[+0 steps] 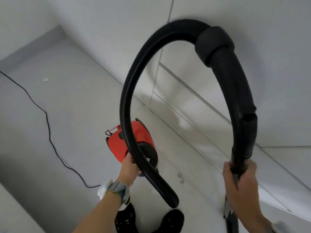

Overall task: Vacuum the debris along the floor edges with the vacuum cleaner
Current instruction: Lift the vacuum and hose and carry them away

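Left fingers (pixel 130 158) gripping the red canister vacuum cleaner (pixel 134 137), right fingers (pixel 251 167) round its black wand (pixel 239 157), I may trip on the dangling ribbed black hose (pixel 127 91).

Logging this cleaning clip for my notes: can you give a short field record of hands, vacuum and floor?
left hand: grips the red vacuum cleaner
right hand: grips the wand
hose: arcs high between vacuum cleaner and wand
cord: trails across the floor
debris: small bits near the floor's edge
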`<state>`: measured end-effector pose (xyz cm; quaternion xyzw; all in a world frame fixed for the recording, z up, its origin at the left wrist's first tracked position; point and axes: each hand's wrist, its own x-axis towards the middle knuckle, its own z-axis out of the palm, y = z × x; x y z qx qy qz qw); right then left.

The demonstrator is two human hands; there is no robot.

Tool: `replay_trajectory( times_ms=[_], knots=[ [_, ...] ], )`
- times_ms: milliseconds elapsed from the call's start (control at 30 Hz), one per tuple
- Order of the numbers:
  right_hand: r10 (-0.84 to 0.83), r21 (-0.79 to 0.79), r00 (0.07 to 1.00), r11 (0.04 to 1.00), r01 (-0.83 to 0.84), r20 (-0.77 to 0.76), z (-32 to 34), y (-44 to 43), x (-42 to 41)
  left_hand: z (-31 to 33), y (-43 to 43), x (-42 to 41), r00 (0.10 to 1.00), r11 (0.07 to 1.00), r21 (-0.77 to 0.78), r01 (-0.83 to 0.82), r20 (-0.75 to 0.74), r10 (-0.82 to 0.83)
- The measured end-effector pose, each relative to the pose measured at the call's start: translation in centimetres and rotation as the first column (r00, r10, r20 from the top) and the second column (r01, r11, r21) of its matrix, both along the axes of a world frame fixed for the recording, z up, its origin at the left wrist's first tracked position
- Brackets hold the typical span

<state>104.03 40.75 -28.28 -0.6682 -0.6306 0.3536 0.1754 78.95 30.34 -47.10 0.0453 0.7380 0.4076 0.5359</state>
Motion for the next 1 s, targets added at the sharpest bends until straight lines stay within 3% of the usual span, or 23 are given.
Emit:
replay_trajectory(
  times_ms=[400, 533, 667, 733, 867, 1000],
  knots=[
    [-0.017, 0.125, 0.998, 0.992, 0.010, 0.053, -5.1, 0.1, -2.7, -10.3, 1.1, -4.6, 0.999, 0.999, -0.032, -0.023, 0.028, 0.024],
    [-0.049, 0.157, 0.996, 0.987, 0.037, 0.073, -6.1, -0.3, -2.9, -11.3, 2.4, -4.7, 0.996, 0.998, -0.004, -0.057, 0.064, 0.057],
    [-0.016, 0.103, 0.996, 0.995, 0.007, 0.088, -6.0, -0.6, -3.7, -10.3, 3.4, -6.0, 0.981, 0.999, 0.039, -0.009, 0.192, 0.001],
    [-0.011, 0.076, 0.998, 0.997, 0.006, 0.068, -5.1, -0.9, -4.2, -8.2, 2.2, -7.2, 0.974, 0.999, 0.000, 0.032, 0.226, -0.032],
    [-0.021, 0.055, 1.000, 0.998, 0.020, 0.005, -1.3, -2.0, -4.6, -0.8, -0.7, -9.5, 0.988, 0.987, -0.155, -0.046, 0.139, 0.068],
    [-0.069, 0.025, 0.996, 0.997, 0.071, -0.063, 3.3, -3.1, -3.7, 10.0, -1.6, -9.2, 0.999, 0.989, -0.146, 0.007, 0.038, -0.001]
  ],
)
